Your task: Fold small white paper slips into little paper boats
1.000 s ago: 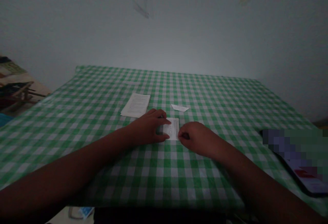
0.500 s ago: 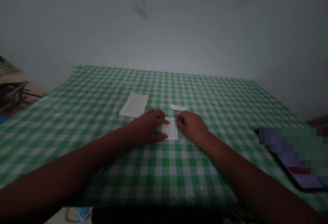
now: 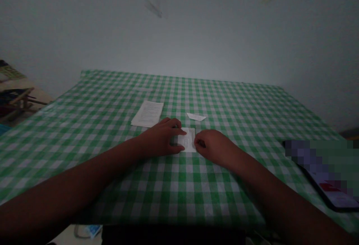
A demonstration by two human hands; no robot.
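A small folded white printed paper (image 3: 189,139) lies on a green and white checked tablecloth (image 3: 224,103). My left hand (image 3: 161,138) rests flat on the paper's left side, with its fingers stretched over the edge and the thumb below. At the paper's right edge sits my right hand (image 3: 213,146), its fingers curled and its fingertips pressing against that edge. Both forearms reach in from the bottom of the view.
A larger printed sheet (image 3: 147,113) lies just beyond my left hand. A small white paper scrap (image 3: 196,117) sits beyond the folded paper. A dark phone (image 3: 331,189) rests near the table's right edge. A grey wall stands behind the table. Clutter shows at far left.
My right hand slid up along the paper's right edge, then came back down toward me. My left hand has stayed on the paper.
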